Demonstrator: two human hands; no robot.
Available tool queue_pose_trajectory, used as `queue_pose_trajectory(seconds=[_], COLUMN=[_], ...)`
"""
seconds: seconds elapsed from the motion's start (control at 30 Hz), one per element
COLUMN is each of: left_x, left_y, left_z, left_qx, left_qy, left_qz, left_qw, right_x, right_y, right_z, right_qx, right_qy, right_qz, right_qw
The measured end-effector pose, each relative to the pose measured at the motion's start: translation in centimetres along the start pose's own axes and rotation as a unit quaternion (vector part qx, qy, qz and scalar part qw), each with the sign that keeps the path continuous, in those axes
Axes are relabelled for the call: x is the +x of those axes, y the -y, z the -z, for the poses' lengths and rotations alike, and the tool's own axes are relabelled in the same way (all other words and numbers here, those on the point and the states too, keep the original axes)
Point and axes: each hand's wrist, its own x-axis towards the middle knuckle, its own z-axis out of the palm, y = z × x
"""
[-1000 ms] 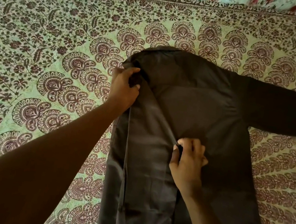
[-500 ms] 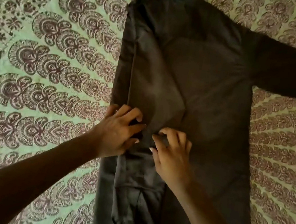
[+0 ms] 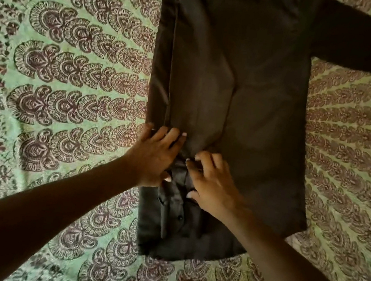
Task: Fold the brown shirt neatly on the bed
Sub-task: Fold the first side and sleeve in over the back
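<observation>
- Both hands have travelled down the folded left panel toward the hem since a second ago.
- Left hand lies flat, fingers extended, pressing the fold.
- Right hand: fingers bent, fingertips pressing the cloth; no clear grasp.
- Brown shirt lies flat on the patterned bedsheet; right sleeve remains spread.
- Judgement: left fold is being smoothed; right side not yet folded.

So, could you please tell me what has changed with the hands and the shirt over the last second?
The left hand let go of the collar end and slid down the folded sleeve; the right hand released its pinch. Both now press the brown shirt near its hem. The other sleeve stays spread on the bedsheet.
</observation>
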Motion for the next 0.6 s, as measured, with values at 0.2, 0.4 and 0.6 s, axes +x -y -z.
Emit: queue_pose_trajectory(seconds=[0.2,0.4,0.6], left_x=[-2.7,-4.9,-5.0], left_y=[-2.3,-4.5,-5.3], left_z=[-0.8,-3.3,-3.1], left_qx=[-0.045,-0.036,-0.015], left_qy=[0.017,0.059,0.073], left_qz=[0.005,0.033,0.045], left_qw=[0.999,0.997,0.996], right_x=[-2.6,-4.9,-6.5], right_y=[1.4,1.6,1.6], right_z=[-2.1,-3.0,-3.9], right_qx=[0.065,0.035,0.038], right_qy=[-0.04,0.02,0.01], right_qz=[-0.01,0.02,0.025], right_qw=[0.997,0.999,0.999])
